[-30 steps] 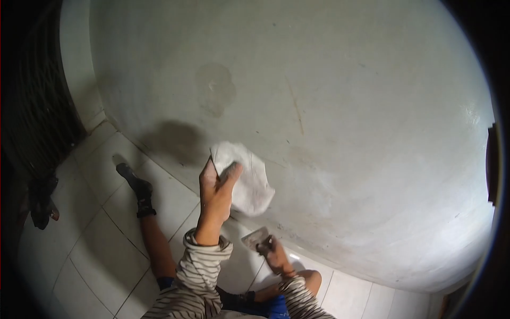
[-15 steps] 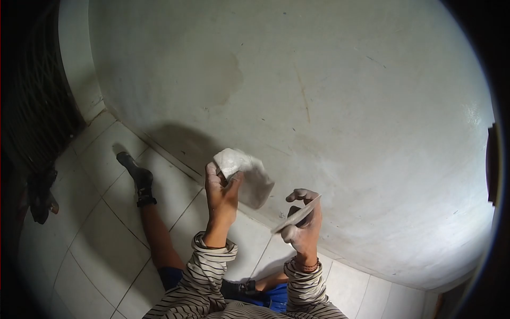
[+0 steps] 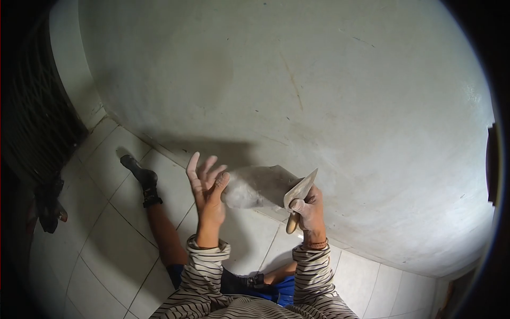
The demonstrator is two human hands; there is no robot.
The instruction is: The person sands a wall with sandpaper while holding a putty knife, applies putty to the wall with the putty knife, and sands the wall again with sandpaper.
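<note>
In the head view, my right hand [image 3: 311, 215] is closed round a small trowel. The trowel's pointed metal blade [image 3: 302, 190] tilts up, and its short wooden handle [image 3: 291, 223] points down. A thin grey sheet-like piece [image 3: 255, 187] spans the gap between my hands, blurred, with a whitish patch on its left part. I cannot tell its exact kind. Its right end meets the trowel blade and my right fingers. My left hand [image 3: 208, 186] has its fingers spread, its thumb at or very near the sheet's left edge. Pale powder coats both hands.
A grey plastered wall [image 3: 340, 106] rises in front. White floor tiles [image 3: 101, 239] run along its foot. My leg, with a dark sock [image 3: 141, 170], stretches out left. A dark metal grille [image 3: 32, 111] stands at far left, near a dark object [image 3: 49, 204].
My left hand has loosened and spread its fingers from the whitish piece, which now stretches toward my right hand. My right hand has turned, showing the trowel's blade and handle.
</note>
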